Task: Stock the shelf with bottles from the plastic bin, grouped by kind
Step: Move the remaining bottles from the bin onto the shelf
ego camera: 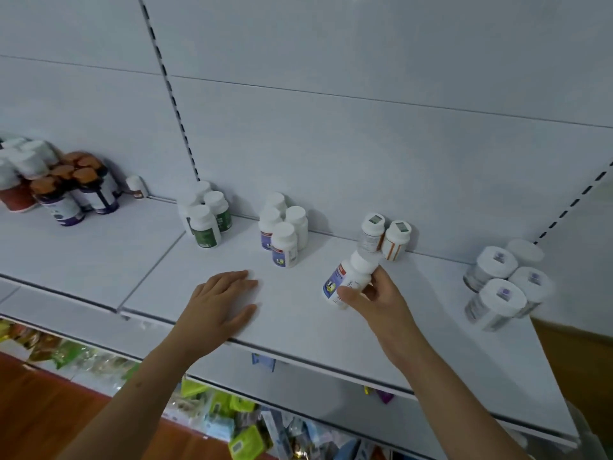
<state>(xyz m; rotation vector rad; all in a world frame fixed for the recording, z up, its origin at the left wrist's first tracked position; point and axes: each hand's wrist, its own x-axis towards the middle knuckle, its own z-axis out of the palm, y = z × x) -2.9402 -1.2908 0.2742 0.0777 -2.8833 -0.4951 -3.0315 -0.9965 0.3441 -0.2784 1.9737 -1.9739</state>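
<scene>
Right hand clamped round a blue-label bottle, tilted cap-up toward the back wall, matching blue-label group lying off to its left, left hand flat, fingers relaxed, on the shelf.

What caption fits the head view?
Right hand holds a blue-labelled bottle over the shelf; left hand rests flat.
</scene>
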